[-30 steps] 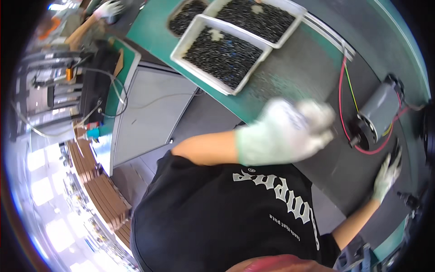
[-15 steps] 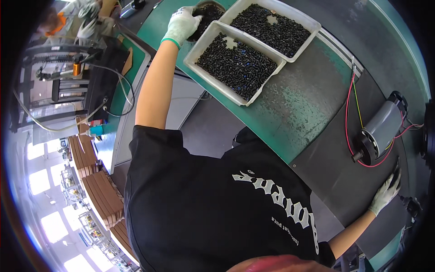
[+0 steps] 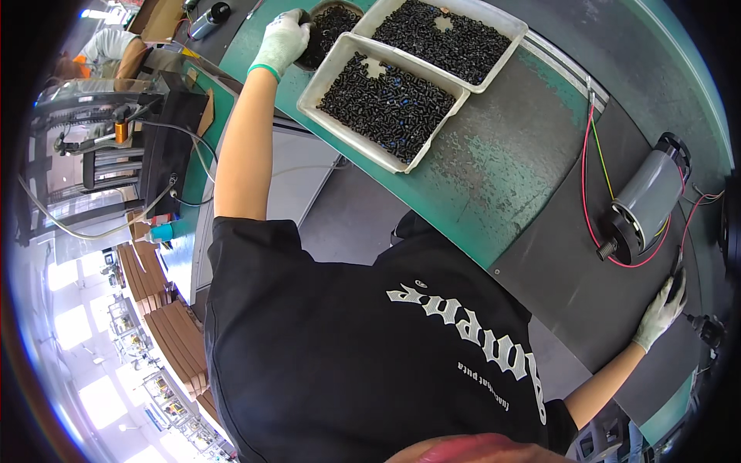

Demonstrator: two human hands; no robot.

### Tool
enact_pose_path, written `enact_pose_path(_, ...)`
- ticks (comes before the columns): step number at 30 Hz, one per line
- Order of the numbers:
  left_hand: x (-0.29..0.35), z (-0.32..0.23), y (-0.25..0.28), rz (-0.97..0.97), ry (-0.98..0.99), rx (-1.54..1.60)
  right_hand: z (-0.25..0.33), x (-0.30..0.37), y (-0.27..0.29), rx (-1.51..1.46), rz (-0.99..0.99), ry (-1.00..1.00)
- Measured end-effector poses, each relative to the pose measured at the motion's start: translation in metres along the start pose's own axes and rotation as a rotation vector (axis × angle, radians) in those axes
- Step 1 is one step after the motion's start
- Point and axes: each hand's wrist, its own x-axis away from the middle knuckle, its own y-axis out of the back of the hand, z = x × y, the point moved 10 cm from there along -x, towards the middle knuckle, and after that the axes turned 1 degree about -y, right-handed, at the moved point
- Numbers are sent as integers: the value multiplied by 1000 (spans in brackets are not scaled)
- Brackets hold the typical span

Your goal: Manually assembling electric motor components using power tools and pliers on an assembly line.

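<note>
My left hand (image 3: 282,40), in a white glove with a green cuff, is at the near-left rim of a round bowl (image 3: 307,63) of small dark parts. Its fingers are curled together at the tips; whatever they pinch is hidden. Beside the bowl, two white trays (image 3: 307,99) (image 3: 519,48) hold many small black pieces, some bluish in the nearer one. Far to the right, my gloved right hand (image 3: 661,315) is closed around a slim dark stick-like tool (image 3: 679,261). Above that hand, a grey cylindrical motor (image 3: 652,199) with a threaded shaft end lies on the dark mat.
Red and yellow-green wires (image 3: 600,166) loop beside the motor. A dark fitting (image 3: 706,330) sits right of my right hand. At left stand a machine with cables (image 3: 123,147), stacked brown cardboard (image 3: 174,339) and another motor (image 3: 210,20). A person (image 3: 116,50) is at upper left.
The view has shifted, with bench items sitting slightly further left and up. My left hand's fingertips have drawn closer together at the bowl. The co-worker at upper left has changed posture.
</note>
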Motion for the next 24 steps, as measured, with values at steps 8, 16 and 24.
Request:
enact_pose_path(8, 6, -6, -6, 211, -49, 41, -11, 1, -1, -46, 5, -5)
enact_pose_path(16, 7, -9, -9, 140, -110, -173, -10, 0, -1, -48, 6, -35)
enact_pose_path(24, 2, -1, -18, 198, -154, -235, -18, -1, -5, -41, 6, -9)
